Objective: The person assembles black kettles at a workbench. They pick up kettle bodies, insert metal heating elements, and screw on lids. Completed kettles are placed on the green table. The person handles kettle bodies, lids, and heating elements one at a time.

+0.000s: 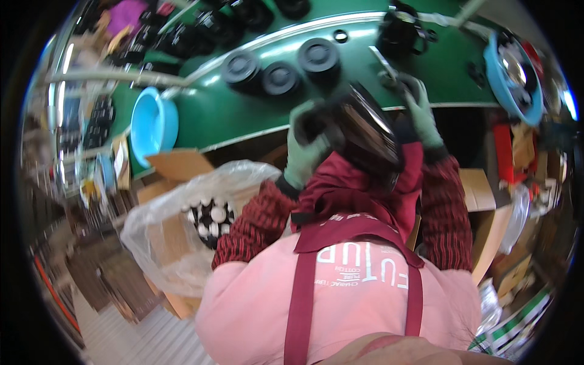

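Observation:
My left hand (307, 143), in a pale green glove with dark fingertips, is closed round the near end of a glossy black rounded vessel (365, 131). The vessel is tilted in front of my maroon apron. My right hand (420, 106), gloved alike, is closed on a thin silver-coloured tool (383, 64) that points up and to the left, over the green bench. The tool's kind is blurred. Behind my hands, black round lid-like parts (319, 56) lie on the bench. A black jug-like vessel (398, 33) stands beyond my right hand.
The green bench (207, 115) has a small black ring (340, 36). Blue basins stand at left (154, 128) and right (496, 73), the right one with parts inside. Beside my left arm, a plastic-lined carton (176, 164) holds several black-and-white round pieces (213, 219). A red bin (505, 155) stands at right.

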Motion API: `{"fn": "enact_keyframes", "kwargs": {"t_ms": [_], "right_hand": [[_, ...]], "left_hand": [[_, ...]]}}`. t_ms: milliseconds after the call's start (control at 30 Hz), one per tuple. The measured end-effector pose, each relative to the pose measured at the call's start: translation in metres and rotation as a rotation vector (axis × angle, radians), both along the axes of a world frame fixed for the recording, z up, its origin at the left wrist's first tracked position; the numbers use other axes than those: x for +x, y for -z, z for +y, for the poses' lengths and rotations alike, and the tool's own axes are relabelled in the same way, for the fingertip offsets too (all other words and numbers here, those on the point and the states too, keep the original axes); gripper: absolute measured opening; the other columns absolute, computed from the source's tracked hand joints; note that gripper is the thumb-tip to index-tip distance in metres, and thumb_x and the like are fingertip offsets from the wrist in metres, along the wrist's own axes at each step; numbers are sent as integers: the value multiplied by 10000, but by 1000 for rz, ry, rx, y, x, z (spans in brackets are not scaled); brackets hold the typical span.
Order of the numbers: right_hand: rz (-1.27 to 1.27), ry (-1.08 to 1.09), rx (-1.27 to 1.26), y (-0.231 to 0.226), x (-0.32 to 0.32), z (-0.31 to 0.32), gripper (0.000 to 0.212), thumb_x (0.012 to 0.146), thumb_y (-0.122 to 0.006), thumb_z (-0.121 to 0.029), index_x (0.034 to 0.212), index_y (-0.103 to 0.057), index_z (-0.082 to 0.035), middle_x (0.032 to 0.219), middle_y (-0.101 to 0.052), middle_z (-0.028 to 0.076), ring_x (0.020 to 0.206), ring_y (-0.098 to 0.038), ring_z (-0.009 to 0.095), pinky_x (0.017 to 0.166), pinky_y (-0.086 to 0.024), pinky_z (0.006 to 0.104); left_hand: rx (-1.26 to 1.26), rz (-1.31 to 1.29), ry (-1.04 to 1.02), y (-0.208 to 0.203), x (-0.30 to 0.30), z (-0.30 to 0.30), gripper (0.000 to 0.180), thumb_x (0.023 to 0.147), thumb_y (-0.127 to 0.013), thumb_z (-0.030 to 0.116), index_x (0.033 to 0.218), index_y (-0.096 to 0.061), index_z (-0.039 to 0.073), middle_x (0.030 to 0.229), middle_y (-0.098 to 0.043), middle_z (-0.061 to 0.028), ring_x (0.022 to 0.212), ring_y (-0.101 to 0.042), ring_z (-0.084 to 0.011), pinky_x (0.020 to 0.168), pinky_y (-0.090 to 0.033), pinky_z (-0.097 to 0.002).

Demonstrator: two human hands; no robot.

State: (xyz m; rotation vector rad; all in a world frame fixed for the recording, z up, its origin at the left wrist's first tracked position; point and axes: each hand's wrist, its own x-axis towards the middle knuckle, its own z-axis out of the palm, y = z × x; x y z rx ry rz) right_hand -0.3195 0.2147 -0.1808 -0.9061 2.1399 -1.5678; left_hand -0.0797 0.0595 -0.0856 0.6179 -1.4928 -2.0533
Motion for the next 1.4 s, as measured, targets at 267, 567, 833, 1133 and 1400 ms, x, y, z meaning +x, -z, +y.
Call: {"fn": "enact_keyframes", "kwargs": {"t_ms": [267,567,833,1133,1400], "right_hand": [[-64,-146,-4,-74,74,-1,434,796,-803,-79,1167,-631,67,1092,-663,167,979,-662,267,901,-514,327],[19,-34,92,-57,111,-15,323,791,-823,-63,1079,-689,-4,1048,-682,122,971,-665,249,884,-527,362],[101,89,102,-13,96,-31,345,815,-809,-52,1128,-674,4,1063,-645,128,977,-644,257,896,-515,357],[256,115,96,-32,47,-43,517,833,-806,-138,1283,-585,-14,1190,-611,147,1086,-614,268,940,-525,404],[717,-174,660,-76,19,-116,315,863,-742,-306,1101,-697,-106,1081,-668,103,984,-678,325,847,-555,421]], "left_hand": [[-657,-175,498,51,4,-50,674,897,-727,170,1491,-420,86,1494,-480,-116,1307,-524,-256,1063,-479,-423],[-265,-381,-295,103,99,-45,377,940,-674,19,1302,-569,24,1171,-648,-41,1074,-626,-150,927,-513,-285],[-446,-741,-1146,179,392,-79,195,933,-636,9,1128,-631,3,978,-648,-82,920,-614,-211,870,-513,-345],[-503,-1834,-623,259,482,-126,446,912,-597,256,1315,-608,67,1260,-585,-307,1132,-580,-490,947,-481,-552],[-412,-1545,-390,304,520,-159,452,988,-536,396,1200,-652,14,1166,-706,-232,1100,-665,-388,917,-513,-445]]}}
